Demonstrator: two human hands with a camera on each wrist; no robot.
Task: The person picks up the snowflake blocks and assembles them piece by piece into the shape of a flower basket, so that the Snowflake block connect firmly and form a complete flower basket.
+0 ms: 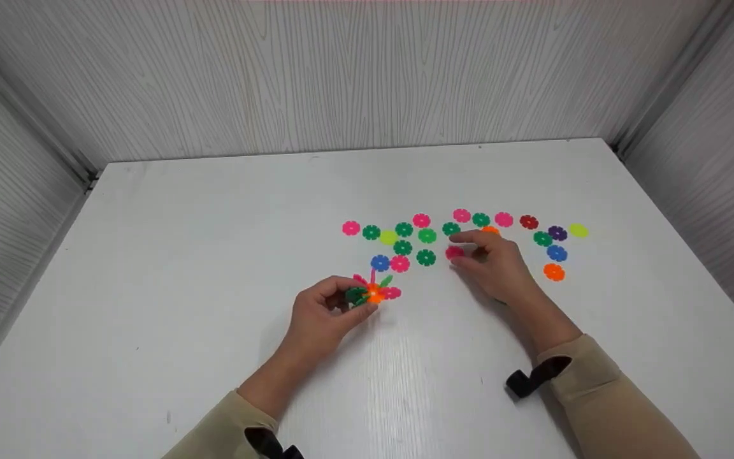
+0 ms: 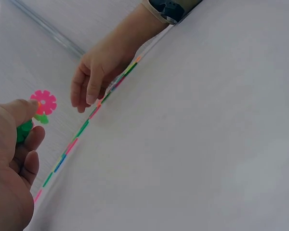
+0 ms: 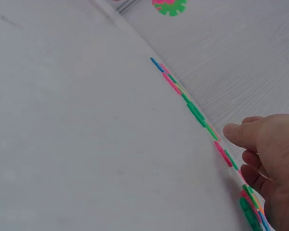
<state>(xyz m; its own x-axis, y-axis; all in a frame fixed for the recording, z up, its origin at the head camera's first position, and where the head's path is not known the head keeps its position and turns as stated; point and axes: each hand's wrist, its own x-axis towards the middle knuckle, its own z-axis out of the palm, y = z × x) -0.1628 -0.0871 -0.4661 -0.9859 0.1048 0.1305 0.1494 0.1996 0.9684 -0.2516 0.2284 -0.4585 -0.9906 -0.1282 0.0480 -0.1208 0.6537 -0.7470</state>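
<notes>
My left hand (image 1: pixel 321 313) pinches a cluster of notched flower-shaped plastic discs (image 1: pixel 374 293) joined together, in orange, pink and green. In the left wrist view, a pink petal-edged disc (image 2: pixel 44 102) of that cluster sticks out past the left thumb. My right hand (image 1: pixel 497 264) hovers low over the table, thumb and index finger apart around a pink disc (image 1: pixel 453 253). The right wrist view shows the right hand (image 3: pixel 274 159) beside that disc, which lies flat; nothing is visible between the fingers. Part of the disc group is hidden under the right hand.
Several loose discs lie spread flat on the white table (image 1: pixel 182 255), among them a blue disc (image 1: pixel 380 262), a green disc (image 1: pixel 425 257), a dark red disc (image 1: pixel 529 222) and an orange disc (image 1: pixel 554 272). Pale wood-grain panels (image 1: pixel 354 76) enclose the back and sides.
</notes>
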